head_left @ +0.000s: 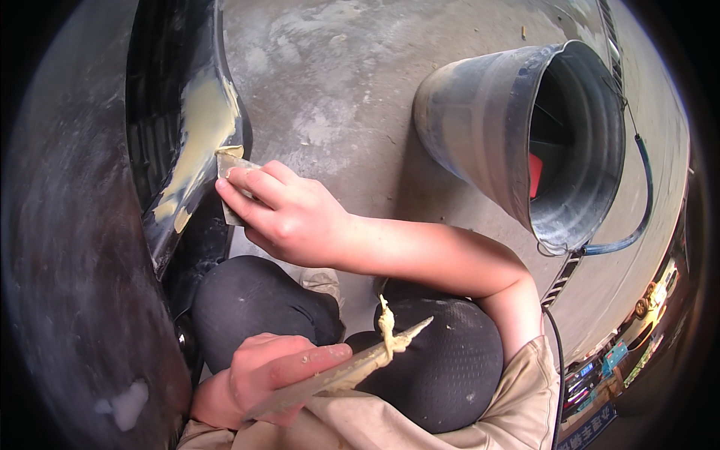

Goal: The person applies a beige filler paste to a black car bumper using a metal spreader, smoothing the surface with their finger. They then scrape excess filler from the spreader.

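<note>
My right hand (296, 214) is closed on a flat putty spreader (234, 214), its edge against a black car body panel (161, 97) on the left. A smear of pale yellow putty (206, 124) covers part of that panel, with a small lump at the spreader's corner. Low in the picture, my left hand (262, 375) grips a flat putty board (330, 379), tilted up to the right. A lump of yellow putty (388, 334) clings near its far end. My left fingers lie along the board; part of its near end is hidden.
A dark metal bucket (472, 112) lies on its side at the right, with a red thing (535, 174) inside and a blue-sleeved handle (649, 187). My knees (442, 352) are bent below my right arm. A slotted floor drain (561, 279) runs past the bucket.
</note>
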`<state>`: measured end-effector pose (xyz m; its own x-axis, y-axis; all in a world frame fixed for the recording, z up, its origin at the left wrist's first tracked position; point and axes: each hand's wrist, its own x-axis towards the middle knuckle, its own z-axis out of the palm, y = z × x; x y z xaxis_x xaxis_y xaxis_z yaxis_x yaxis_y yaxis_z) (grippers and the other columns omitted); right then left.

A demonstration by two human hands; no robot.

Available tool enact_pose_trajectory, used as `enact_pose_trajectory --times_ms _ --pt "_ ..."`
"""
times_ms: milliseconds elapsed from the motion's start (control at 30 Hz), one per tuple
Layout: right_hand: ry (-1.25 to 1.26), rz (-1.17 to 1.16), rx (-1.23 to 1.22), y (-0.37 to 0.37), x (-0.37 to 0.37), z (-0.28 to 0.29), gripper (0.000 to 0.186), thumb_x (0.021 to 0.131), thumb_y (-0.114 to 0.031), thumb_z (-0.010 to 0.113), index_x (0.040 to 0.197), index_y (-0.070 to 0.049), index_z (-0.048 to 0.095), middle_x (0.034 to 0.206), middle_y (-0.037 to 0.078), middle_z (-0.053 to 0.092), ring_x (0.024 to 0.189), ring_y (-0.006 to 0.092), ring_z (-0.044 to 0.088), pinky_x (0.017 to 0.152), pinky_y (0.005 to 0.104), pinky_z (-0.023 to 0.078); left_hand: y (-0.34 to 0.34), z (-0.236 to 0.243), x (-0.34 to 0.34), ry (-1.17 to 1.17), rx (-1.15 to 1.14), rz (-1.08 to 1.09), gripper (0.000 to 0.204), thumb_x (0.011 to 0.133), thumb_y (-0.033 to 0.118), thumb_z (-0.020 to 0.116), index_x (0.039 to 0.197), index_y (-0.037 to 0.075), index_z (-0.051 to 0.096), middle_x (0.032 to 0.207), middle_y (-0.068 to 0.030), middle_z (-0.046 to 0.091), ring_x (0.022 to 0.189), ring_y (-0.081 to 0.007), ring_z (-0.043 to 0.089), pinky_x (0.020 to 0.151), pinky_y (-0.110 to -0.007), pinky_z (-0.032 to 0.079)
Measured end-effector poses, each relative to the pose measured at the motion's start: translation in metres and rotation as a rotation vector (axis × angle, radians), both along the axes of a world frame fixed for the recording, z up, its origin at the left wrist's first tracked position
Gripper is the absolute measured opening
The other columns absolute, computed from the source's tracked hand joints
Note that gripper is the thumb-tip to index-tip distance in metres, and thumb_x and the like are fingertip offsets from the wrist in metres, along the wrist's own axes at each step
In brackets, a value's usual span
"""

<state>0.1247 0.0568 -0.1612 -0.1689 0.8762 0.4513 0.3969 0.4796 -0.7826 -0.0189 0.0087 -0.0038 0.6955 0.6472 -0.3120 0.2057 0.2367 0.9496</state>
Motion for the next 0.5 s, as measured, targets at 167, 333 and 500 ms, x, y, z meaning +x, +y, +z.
enact_pose_trajectory --times_ms 167,333,500 --pt "0.074 -0.029 0.04 0.002 0.02 0.002 0.063 0.063 0.002 0.075 0.126 0.002 0.067 0.116 0.012 0.066 0.084 0.0265 0.064 0.071 0.0342 0.057 -0.003 -0.001 0.002 -0.055 0.001 0.071 0.05 0.074 -0.001 0.062 0.123 -0.009 0.067 0.075 -0.0116 0.065 0.054 -0.0218 0.061 0.049 -0.031 0.048" --pt "0.068 -0.176 0.036 0.013 0.028 0.0 0.061 0.065 0.005 0.073 0.125 -0.002 0.068 0.113 0.012 0.069 0.079 0.0262 0.064 0.068 0.0356 0.056 -0.007 -0.003 0.005 -0.121 0.001 0.145 0.046 0.077 -0.003 0.061 0.122 -0.011 0.066 0.077 -0.012 0.065 0.054 -0.0217 0.06 0.049 -0.031 0.049" --pt "-0.004 -0.104 0.029 0.014 0.014 -0.002 0.056 0.067 0.0 0.076 0.123 0.0 0.069 0.112 0.011 0.068 0.08 0.0252 0.062 0.067 0.0336 0.057 -0.004 -0.003 0.002 -0.085 -0.017 0.11 0.047 0.076 -0.002 0.062 0.122 -0.01 0.067 0.076 -0.0122 0.065 0.053 -0.0217 0.06 0.048 -0.03 0.048"
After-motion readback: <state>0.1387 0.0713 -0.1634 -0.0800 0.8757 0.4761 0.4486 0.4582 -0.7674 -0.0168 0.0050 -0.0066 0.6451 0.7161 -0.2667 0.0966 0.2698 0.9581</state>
